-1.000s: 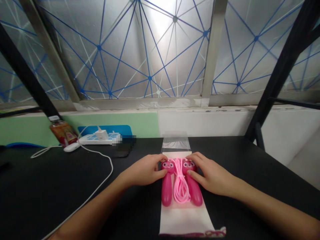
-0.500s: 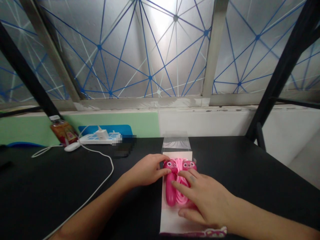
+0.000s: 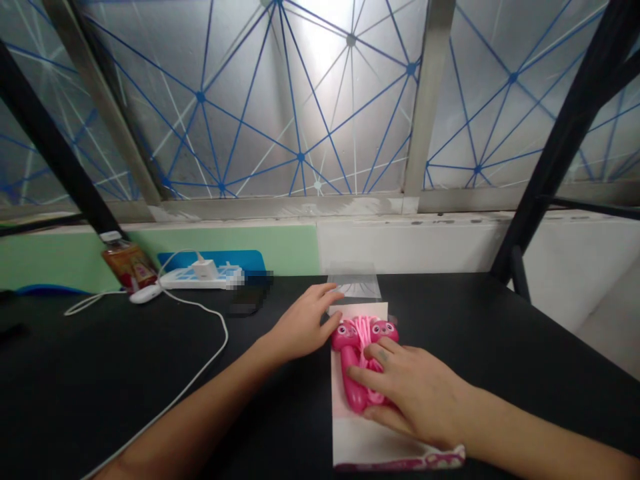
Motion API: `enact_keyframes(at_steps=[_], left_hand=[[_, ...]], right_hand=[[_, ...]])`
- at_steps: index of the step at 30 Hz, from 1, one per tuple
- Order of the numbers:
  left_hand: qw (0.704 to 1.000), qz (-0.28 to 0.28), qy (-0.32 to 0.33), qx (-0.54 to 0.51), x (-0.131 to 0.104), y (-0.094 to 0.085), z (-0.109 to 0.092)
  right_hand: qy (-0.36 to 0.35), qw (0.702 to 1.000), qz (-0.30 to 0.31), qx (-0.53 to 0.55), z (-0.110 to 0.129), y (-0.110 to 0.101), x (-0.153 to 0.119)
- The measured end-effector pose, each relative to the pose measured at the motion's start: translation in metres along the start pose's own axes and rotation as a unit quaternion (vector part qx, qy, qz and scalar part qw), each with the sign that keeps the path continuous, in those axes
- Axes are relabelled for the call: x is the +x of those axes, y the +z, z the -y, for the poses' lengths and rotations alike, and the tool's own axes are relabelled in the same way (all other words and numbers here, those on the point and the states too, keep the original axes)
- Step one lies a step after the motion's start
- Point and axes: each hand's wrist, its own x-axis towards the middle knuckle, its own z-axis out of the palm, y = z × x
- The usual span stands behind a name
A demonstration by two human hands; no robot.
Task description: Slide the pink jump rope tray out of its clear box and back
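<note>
No readable text, brand, number or sign.
The 1 bottle [image 3: 125,263] by the table's [image 3: 490,333] far edge, toward its left corner, wears a reddish-brown label [image 3: 135,268], but its print is too small and blurred to read. The white card [image 3: 357,440], reaching toward the table's near edge, has a purple and white printed strip [image 3: 400,462] along its own near edge; no letters can be made out there. Any marking on the white plug [image 3: 205,269] near the table's far edge is also too small to read.
</note>
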Motion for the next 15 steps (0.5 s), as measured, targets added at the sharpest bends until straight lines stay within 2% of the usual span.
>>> enact_keyframes(at_steps=[6, 15], left_hand=[[0.998, 0.043, -0.039, -0.001, 0.004, 0.003, 0.024], [0.996, 0.037, -0.041, -0.072, 0.005, -0.001, 0.018]], right_hand=[[-0.053, 0.998, -0.008, -0.013, -0.002, 0.006, -0.001], [-0.060, 0.998, 0.004, 0.008, 0.002, 0.003, -0.004]])
